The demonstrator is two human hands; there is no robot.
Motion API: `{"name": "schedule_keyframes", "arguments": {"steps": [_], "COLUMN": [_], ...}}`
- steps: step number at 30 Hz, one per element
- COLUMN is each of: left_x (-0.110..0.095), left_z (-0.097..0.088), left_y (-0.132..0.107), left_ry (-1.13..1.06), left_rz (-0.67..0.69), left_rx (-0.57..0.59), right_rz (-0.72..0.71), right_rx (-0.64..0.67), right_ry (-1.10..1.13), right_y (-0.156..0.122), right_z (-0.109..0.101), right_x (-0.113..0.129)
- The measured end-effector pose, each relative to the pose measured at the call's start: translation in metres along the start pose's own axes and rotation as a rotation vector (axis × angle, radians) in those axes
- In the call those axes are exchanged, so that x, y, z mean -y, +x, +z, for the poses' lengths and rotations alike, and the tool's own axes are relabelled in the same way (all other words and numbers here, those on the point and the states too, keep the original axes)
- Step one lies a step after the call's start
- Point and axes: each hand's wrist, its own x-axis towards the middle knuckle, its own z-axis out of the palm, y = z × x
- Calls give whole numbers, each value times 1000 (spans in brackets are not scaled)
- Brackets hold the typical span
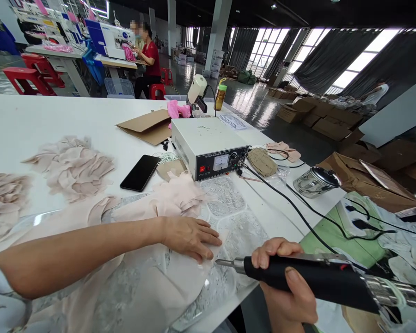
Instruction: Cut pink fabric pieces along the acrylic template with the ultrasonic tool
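My left hand (190, 236) lies flat with fingers stretched out on a pale pink fabric piece (166, 282) spread over a clear plastic sheet (235, 231) on the white table (27, 120). My right hand (287, 286) is wrapped round the black handle of a handheld welding tool (319, 277). Its metal tip (225, 263) points left and sits right beside my left fingertips at the fabric's edge. A black cable (291, 203) runs from the tool to a white control box (208, 145) with a meter on its front.
Heaps of pink fabric cut-outs (72, 166) lie at the left. A black phone (140, 172) lies by the box, cardboard (147, 126) behind it, a steel pot (314, 181) to the right. Cardboard boxes (364, 175) stand beyond the table. A person in red (149, 60) sits at a far sewing station.
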Motion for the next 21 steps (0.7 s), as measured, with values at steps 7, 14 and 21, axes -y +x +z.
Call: {"name": "schedule_keyframes", "arguments": {"steps": [7,14,21], "left_x": [-37,-111,-119], "left_z": [-5,19,22], "left_y": [-11,1,-6], "left_ry": [17,79,231], "left_rz": [-199,-597,-514], "left_rx": [-184,-56,-64], "right_rz": [-143,-170,-93], "right_rx": [-133,-51,38], "right_ry": [-17,-17,-46], "right_y": [13,23,9], "right_z": [-19,-11,-21], "right_x": [-7,-29,-9]}}
